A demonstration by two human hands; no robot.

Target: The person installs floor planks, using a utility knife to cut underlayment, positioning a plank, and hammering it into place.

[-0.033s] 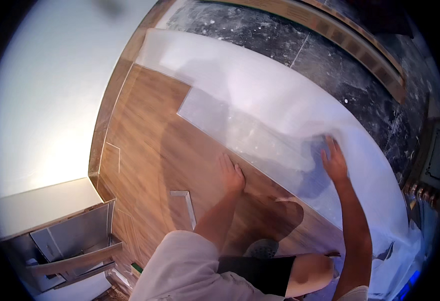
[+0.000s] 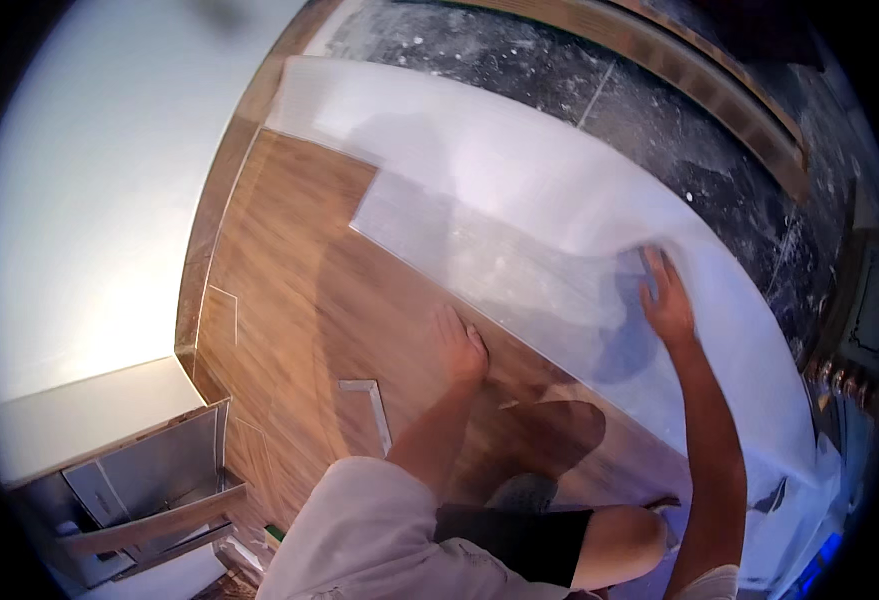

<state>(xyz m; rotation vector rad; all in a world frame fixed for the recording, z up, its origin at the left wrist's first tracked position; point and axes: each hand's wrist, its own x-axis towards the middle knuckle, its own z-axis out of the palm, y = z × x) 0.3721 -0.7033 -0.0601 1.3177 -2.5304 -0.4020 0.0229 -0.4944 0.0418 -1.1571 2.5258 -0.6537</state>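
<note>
My left hand (image 2: 461, 345) lies flat on the wood-look floor planks (image 2: 289, 240), close to their straight edge, with its fingers stretched out. To the right, my right hand (image 2: 669, 305) rests on a thin white underlay sheet (image 2: 519, 165), fingers extended, at a raised fold of the sheet. Neither hand holds anything. Beside my left forearm, an L-shaped metal square (image 2: 371, 405) lies on the planks. The sheet runs along the plank edge, and its nearer strip looks greyish and see-through.
Beyond the sheet is a dark, white-speckled floor (image 2: 479, 60). Long cardboard boxes (image 2: 699, 85) lie across the far right. A white wall (image 2: 109, 200) with a brown baseboard (image 2: 221, 190) stands at the left. An opened low cabinet (image 2: 149, 475) is at the lower left.
My right hand has slid slightly farther away along the sheet. My left hand stays on the planks, nearly unmoved.
</note>
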